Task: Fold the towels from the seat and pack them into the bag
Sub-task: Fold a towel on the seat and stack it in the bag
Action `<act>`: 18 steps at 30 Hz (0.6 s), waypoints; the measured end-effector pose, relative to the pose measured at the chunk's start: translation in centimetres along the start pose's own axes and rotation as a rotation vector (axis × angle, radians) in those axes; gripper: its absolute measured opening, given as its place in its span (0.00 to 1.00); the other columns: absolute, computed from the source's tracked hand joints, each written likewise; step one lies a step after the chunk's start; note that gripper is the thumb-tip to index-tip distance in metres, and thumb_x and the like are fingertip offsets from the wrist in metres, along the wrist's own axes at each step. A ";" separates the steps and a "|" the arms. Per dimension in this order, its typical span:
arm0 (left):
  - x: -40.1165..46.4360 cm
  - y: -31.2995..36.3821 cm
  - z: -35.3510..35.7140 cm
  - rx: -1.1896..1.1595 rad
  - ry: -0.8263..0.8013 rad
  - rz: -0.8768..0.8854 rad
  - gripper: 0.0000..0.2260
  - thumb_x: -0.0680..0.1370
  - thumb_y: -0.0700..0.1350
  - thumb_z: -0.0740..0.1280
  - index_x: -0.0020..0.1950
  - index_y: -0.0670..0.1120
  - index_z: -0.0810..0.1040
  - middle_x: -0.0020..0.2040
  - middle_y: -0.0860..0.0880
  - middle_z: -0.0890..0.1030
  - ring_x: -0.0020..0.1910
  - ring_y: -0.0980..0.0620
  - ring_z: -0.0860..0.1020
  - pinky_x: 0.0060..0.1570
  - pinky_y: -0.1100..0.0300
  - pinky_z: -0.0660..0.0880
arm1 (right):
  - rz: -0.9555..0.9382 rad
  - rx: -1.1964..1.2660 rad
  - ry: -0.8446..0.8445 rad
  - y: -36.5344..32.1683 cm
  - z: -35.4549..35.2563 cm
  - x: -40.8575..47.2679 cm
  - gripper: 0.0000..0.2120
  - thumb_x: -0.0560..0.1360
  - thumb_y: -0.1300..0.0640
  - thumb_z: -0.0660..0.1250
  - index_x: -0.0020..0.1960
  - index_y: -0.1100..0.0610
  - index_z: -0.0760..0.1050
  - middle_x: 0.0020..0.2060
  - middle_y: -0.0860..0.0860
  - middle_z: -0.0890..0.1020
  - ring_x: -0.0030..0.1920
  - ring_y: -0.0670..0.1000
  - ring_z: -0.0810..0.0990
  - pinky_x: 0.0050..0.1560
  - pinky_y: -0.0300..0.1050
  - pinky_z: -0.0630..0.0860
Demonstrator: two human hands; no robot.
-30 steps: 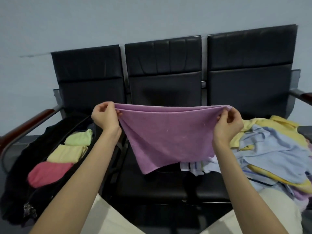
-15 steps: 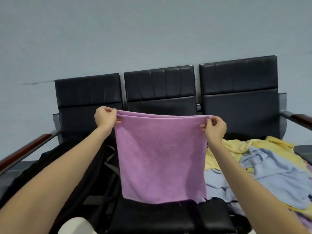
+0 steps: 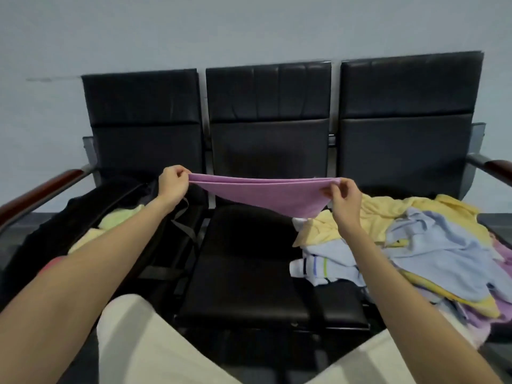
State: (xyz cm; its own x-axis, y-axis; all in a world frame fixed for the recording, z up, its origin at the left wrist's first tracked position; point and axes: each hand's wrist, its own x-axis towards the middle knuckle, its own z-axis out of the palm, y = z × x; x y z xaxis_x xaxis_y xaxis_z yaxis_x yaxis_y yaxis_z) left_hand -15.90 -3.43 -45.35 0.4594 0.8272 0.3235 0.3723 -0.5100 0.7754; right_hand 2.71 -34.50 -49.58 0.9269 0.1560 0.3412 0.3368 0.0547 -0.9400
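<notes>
Purple towel held doubled above the middle seat

At frame centre, the left hand (image 3: 172, 183) and right hand (image 3: 343, 195) each pinch a corner of the soft, sagging purple towel (image 3: 266, 195); black bag (image 3: 83, 214) lower left, rumpled towel pile (image 3: 432, 245) right.

**Waiting-room bench against plain wall**

One row of three joined black padded chairs (image 3: 268, 151), upright backs creased. Wooden armrest on metal bracket at the left end (image 3: 41, 194), another at the right end (image 3: 498, 169). Pale grey-blue wall (image 3: 249, 26) behind, evenly lit.
</notes>
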 end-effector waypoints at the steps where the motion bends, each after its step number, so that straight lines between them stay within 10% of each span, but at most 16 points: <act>1: -1.2 -1.7 0.4 0.060 -0.057 -0.017 0.13 0.77 0.36 0.58 0.51 0.41 0.83 0.44 0.44 0.81 0.43 0.48 0.78 0.41 0.57 0.73 | 0.041 -0.016 -0.012 1.5 -0.1 -1.4 0.04 0.78 0.65 0.60 0.50 0.61 0.74 0.43 0.54 0.79 0.47 0.55 0.81 0.51 0.49 0.79; 12: -13.5 -16.2 2.5 0.540 -0.712 0.053 0.12 0.72 0.28 0.61 0.50 0.34 0.82 0.51 0.37 0.82 0.54 0.41 0.79 0.52 0.58 0.71 | 0.265 -0.268 -0.184 12.7 -3.8 -14.2 0.07 0.75 0.58 0.67 0.41 0.60 0.78 0.33 0.55 0.82 0.33 0.48 0.81 0.44 0.54 0.79; 18: -15.4 -16.0 2.4 0.999 -0.946 0.325 0.10 0.70 0.43 0.67 0.48 0.50 0.82 0.55 0.49 0.74 0.54 0.46 0.76 0.53 0.54 0.73 | 0.200 -0.362 -0.316 12.6 -4.9 -14.5 0.06 0.72 0.54 0.71 0.42 0.57 0.81 0.33 0.53 0.82 0.35 0.50 0.78 0.44 0.50 0.76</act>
State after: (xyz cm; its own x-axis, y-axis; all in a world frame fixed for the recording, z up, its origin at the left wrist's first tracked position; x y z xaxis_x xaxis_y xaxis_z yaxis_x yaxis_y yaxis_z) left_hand -27.03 -8.50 -64.03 0.8450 0.3776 -0.3787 0.3695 -0.9242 -0.0969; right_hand -5.66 -40.91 -66.39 0.9025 0.4222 0.0854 0.2461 -0.3425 -0.9067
